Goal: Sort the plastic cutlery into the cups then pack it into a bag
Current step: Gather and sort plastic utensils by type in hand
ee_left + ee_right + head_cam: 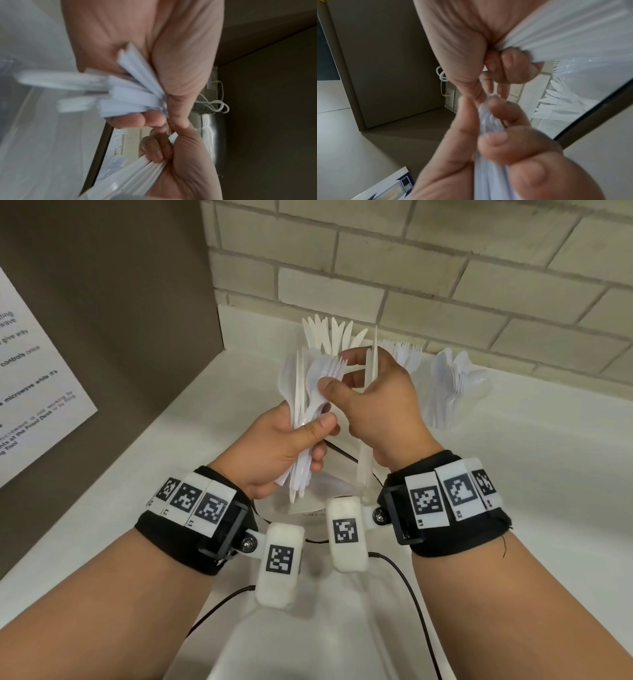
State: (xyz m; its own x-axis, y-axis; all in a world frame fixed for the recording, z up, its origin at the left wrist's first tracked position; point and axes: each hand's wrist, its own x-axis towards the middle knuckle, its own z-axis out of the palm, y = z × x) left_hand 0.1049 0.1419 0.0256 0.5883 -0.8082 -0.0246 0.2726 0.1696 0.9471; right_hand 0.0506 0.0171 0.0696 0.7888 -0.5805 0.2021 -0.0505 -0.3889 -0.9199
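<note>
My left hand (pixel 318 440) grips a mixed bundle of white plastic cutlery (pixel 301 412) upright above the counter; the handle ends (pixel 130 97) fan out below its palm. My right hand (pixel 335 378) keeps a few knives (pixel 370 361) under its curled lower fingers, seen as white handles (pixel 556 40) in the right wrist view. Its thumb and forefinger pinch a fork (pixel 323 371) in the bundle. Against the wall stand three clear cups: knives (pixel 329 337), forks (pixel 406 354) and spoons (pixel 452 381).
A clear container with a dark rim (pixel 308 506) sits right under my hands. A brown panel with a printed notice (pixel 34 371) closes off the left side. The brick wall (pixel 479 268) is behind the cups. Black cables (pixel 404 577) trail over the white counter (pixel 548 474).
</note>
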